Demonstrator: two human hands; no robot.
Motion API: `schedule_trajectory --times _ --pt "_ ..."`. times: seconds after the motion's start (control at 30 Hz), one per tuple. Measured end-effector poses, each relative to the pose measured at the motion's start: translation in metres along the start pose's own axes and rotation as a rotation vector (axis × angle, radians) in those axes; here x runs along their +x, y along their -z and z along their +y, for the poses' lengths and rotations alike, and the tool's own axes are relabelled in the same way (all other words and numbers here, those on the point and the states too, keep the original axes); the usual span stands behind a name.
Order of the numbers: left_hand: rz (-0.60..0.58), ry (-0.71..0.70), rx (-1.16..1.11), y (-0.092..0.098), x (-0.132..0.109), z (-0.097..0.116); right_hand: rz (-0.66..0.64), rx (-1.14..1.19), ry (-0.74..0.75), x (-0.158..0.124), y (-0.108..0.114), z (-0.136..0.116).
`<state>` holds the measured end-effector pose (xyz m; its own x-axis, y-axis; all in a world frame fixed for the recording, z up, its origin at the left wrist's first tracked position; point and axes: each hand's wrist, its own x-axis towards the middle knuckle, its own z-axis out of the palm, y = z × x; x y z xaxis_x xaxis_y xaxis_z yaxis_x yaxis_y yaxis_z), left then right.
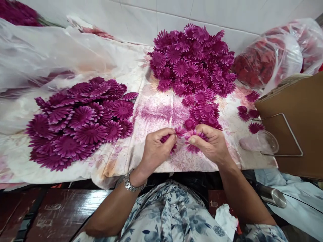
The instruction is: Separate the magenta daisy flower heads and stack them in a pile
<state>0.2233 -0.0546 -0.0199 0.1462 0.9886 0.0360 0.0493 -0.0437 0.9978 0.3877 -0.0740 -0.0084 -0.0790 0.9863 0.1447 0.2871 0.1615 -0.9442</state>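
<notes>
Through the head view, I saw both hands close together over the front of the cloth-covered worktop (131, 60). The left hand (156, 148) had its grip pinched, thumb against fingers, on a purple flower head (180, 131); the right hand (214, 144) pinched a second purple flower head (191, 148) just beside it. Their petals met or overlapped, and I could not tell whether they were joined. My first worry was tearing: the petals looked thin, so a hard pull in opposite directions could have ripped or creased one. A loose pinch could have let a piece slip, and with the front edge so near, it might have dropped onto the patterned shirt (161, 205) below. The rear heap (191, 64) trailed down to just behind the right hand, so a careless knuckle could have scattered its nearest blooms. The left pile (80, 121) lay well apart and seemed safer, unless the metal-banded wristwatch (130, 183) snagged the cloth's hanging edge and dragged everything. Further right, a clear plastic cup (262, 143) sat by the cardboard box (297, 117), near the worktop's corner; a wide swing of the right forearm might have knocked it off.
</notes>
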Motion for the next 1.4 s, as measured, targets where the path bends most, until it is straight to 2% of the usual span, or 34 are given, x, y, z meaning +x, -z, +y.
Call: schedule_trajectory --times 0.03,0.1,0.2,0.27,0.33,0.4,0.43,0.53,0.6,0.63,0.7,0.8,0.9,1.03,1.13,1.23,1.33,1.4 --pt "0.025 0.015 0.023 -0.001 0.005 0.002 0.049 -0.032 0.032 0.004 0.007 -0.002" --pt "0.024 -0.025 0.092 -0.007 0.018 0.005 0.209 -0.236 0.112 0.017 0.026 -0.006" --pt "-0.008 -0.135 0.185 -0.021 0.040 0.010 0.437 -0.757 0.217 0.041 0.053 -0.007" --pt "-0.029 -0.124 0.205 -0.025 0.049 0.010 0.472 -0.981 0.266 0.046 0.065 -0.004" --pt "-0.031 -0.066 0.149 -0.021 0.047 0.009 0.479 -1.057 0.300 0.036 0.068 -0.002" --pt "-0.008 0.012 0.052 -0.010 0.036 0.007 0.401 -1.007 0.319 0.015 0.062 -0.002" --pt "0.022 0.063 -0.002 -0.003 0.028 0.006 0.294 -0.955 0.316 0.002 0.058 -0.002" --pt "0.096 0.265 -0.258 0.014 0.003 0.000 -0.191 -0.861 0.218 -0.028 0.042 -0.002" --pt "0.097 0.418 -0.414 0.019 -0.008 -0.004 -0.366 -0.960 0.104 -0.030 0.035 0.002" --pt "0.081 0.481 -0.476 0.020 -0.012 -0.006 -0.376 -1.042 0.057 -0.025 0.034 0.005" --pt "0.060 0.566 -0.580 0.018 -0.015 -0.006 -0.310 -1.197 0.007 -0.004 0.036 0.011" --pt "0.105 0.598 -0.703 0.015 -0.016 -0.001 -0.188 -1.332 0.007 0.040 0.048 0.019" --pt "0.137 0.561 -0.797 0.014 -0.017 0.003 -0.097 -1.343 0.055 0.075 0.064 0.020" --pt "0.122 0.530 -0.819 0.012 -0.018 0.000 0.128 -1.181 0.197 0.088 0.079 0.020" --pt "0.108 0.528 -0.807 0.009 -0.017 -0.006 0.263 -1.040 0.304 0.081 0.083 0.025" --pt "0.129 0.513 -0.810 0.006 -0.015 -0.009 0.255 -0.984 0.324 0.067 0.082 0.030" --pt "0.145 0.483 -0.820 0.002 -0.013 -0.012 0.287 -0.914 0.323 0.047 0.068 0.025" --pt "0.145 0.466 -0.813 -0.003 -0.013 -0.014 0.259 -0.786 0.328 0.031 0.051 0.016"
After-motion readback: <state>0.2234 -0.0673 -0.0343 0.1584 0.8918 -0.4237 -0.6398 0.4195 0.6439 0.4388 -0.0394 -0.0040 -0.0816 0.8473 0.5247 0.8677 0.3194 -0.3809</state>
